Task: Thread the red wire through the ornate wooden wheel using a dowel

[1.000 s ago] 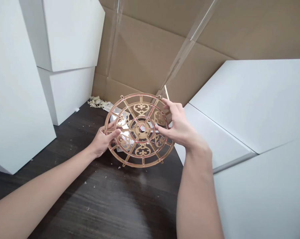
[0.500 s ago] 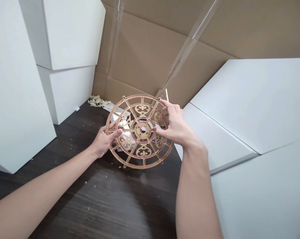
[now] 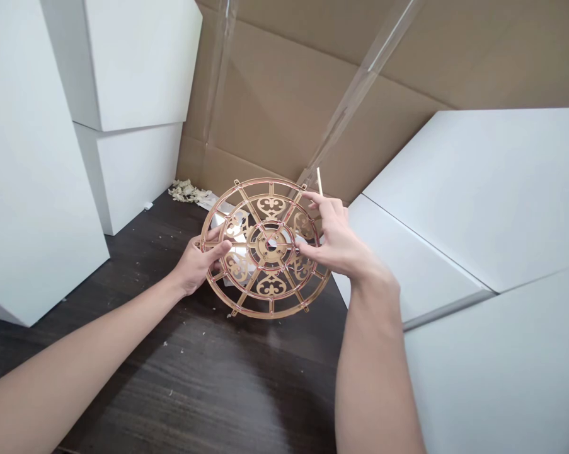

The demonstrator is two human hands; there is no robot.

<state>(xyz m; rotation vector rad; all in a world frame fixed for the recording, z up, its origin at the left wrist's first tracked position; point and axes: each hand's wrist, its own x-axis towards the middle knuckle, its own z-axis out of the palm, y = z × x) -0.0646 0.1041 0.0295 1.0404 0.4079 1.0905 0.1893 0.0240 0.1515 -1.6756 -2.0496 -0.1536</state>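
A round gold metal frame (image 3: 271, 288) with concentric rings, spokes and scroll cut-outs is held up in front of me, facing me. Thin reddish wire runs along its rings. My left hand (image 3: 198, 260) grips the left rim, thumb on the front and fingers behind. At the right rim is my right hand (image 3: 334, 236), its index finger at the upper edge and its thumb by the inner ring. Above its knuckles a thin pale stick (image 3: 319, 181) pokes up; whether the hand holds it cannot be seen.
White boxes (image 3: 142, 63) are stacked on the left, and large white panels or boxes (image 3: 492, 195) stand on the right. Taped cardboard (image 3: 284, 94) closes off the back. Pale shavings (image 3: 187, 192) and small scraps lie on the dark wood-look surface (image 3: 208, 384).
The view has shifted slightly. Both hands keep their places on the gold frame, which is tilted very slightly differently.
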